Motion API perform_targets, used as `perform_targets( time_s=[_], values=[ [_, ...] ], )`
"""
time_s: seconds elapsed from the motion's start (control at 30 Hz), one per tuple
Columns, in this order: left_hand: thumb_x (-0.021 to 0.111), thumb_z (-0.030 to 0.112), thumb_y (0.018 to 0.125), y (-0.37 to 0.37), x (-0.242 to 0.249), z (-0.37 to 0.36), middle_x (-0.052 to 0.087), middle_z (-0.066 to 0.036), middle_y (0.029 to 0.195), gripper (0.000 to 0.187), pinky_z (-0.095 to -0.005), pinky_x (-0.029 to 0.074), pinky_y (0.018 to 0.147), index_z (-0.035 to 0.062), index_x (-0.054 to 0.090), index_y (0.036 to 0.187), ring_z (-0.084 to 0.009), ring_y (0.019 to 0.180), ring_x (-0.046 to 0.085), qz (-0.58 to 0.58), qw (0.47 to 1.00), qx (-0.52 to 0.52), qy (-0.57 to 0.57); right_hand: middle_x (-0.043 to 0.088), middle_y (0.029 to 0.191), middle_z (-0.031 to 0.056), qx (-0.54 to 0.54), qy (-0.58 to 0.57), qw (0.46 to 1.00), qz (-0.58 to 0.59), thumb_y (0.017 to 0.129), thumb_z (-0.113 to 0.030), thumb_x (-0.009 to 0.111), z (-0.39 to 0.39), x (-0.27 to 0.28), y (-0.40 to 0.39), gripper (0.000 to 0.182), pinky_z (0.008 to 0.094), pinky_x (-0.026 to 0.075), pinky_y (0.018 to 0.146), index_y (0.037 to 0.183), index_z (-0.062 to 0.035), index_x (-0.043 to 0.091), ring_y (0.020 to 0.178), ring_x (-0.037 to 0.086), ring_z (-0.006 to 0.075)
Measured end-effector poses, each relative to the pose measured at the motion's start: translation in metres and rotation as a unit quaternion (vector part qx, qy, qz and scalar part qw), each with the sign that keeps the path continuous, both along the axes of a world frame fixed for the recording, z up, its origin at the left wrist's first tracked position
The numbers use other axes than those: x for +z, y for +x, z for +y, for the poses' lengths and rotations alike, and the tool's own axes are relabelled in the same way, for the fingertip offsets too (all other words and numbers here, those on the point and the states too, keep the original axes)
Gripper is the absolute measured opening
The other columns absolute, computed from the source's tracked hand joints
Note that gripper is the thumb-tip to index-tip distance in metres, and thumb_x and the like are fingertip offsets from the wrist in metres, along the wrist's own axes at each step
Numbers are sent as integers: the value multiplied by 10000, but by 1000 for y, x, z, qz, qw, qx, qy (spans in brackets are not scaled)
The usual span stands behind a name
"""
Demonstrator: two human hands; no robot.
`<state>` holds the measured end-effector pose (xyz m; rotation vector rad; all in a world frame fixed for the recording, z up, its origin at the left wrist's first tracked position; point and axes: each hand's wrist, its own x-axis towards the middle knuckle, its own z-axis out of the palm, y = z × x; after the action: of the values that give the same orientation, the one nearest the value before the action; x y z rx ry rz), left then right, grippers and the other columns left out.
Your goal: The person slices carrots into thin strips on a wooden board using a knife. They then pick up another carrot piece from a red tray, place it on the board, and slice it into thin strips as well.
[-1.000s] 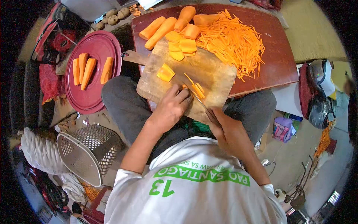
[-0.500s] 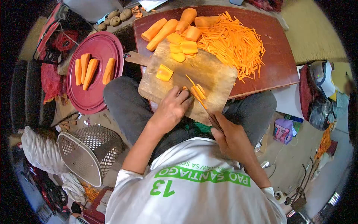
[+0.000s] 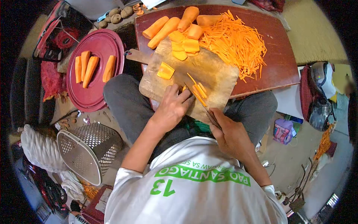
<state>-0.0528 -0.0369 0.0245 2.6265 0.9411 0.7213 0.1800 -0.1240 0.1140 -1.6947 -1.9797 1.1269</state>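
Observation:
On a wooden cutting board (image 3: 220, 80) over my lap, my left hand (image 3: 173, 106) has its fingers curled down on a carrot slice (image 3: 184, 88), mostly hidden beneath them. My right hand (image 3: 233, 136) grips a knife (image 3: 214, 120), its blade on the board just right of my left fingertips. Thin carrot strips (image 3: 200, 90) lie along the blade's right side. A flat carrot piece (image 3: 165, 71) rests above my left hand, and a stack of carrot slices (image 3: 190, 46) sits at the board's far edge.
Beyond the board, a dark red table (image 3: 278, 56) holds a heap of shredded carrot (image 3: 238, 46) and several peeled carrots (image 3: 164, 33). Left, a red round lid (image 3: 99, 100) carries several more. A plastic basket (image 3: 80, 156) lies tipped on the floor; potatoes (image 3: 115, 18) sit at the back.
The knife has shifted slightly, its blade now closer to my left fingertips. My left hand keeps nearly the same place on the board.

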Motion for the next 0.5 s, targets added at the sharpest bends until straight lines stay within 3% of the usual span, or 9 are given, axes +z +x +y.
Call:
perform_targets(
  time_s=[0.23,0.5],
  values=[
    [646,107,889,-2,-3,2,667,-134,1189,310,-483,507,974,-20,776,1141,-373,1092,584,10,1000,-10,-13,708,1131,304,9,8,1000,-7,1064,-161,590,38,-14,-17,420,570,561,865,1459,-35,518,1042,696,524],
    [657,96,862,-2,-8,2,669,-144,1200,300,-483,517,995,-25,780,1107,-380,1097,587,-6,1000,-14,-7,710,1171,329,-9,-64,998,-12,1054,-188,604,0,11,3,464,597,563,886,1480,-34,499,1077,685,547]
  ],
)
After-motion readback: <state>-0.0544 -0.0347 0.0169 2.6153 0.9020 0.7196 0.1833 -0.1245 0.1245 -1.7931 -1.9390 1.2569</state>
